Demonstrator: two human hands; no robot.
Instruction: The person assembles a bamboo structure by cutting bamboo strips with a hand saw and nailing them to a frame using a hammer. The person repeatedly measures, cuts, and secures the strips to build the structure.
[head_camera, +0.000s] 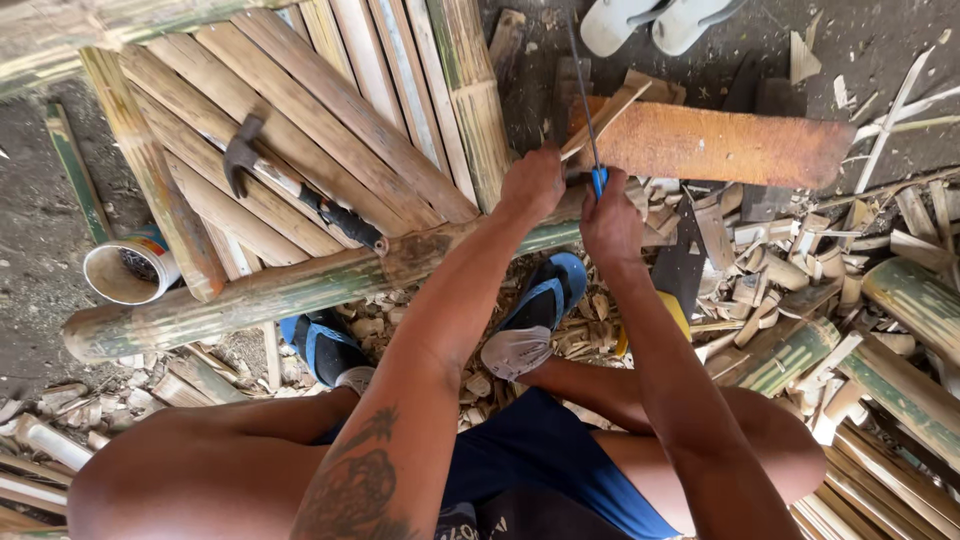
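— Head view, looking straight down: left hand (533, 180) curled shut, pressed on the end of the thick bamboo pole (250, 300), right beside the saw.

— And the right hand (610, 225)?

— Wrapped tight around the blue handle of a hacksaw (590, 110), thin blade running up and away from the knuckles. Blade standing at the pole's right end, just in front of a flat orange-brown board (720, 145).

— Pole placed where?

— Lying across the frame, left to right, under a panel of split bamboo slats (300, 120). Claw hammer (290, 185) resting on those slats, head to the upper left, well apart from both hands.

— Anything else close by?

— Roll of tape (130, 270) on the ground just left of the slats. Blue sandals (545, 300) on both feet, planted among bamboo offcuts (790, 270). Pair of white sandals (650, 22) at the top edge.
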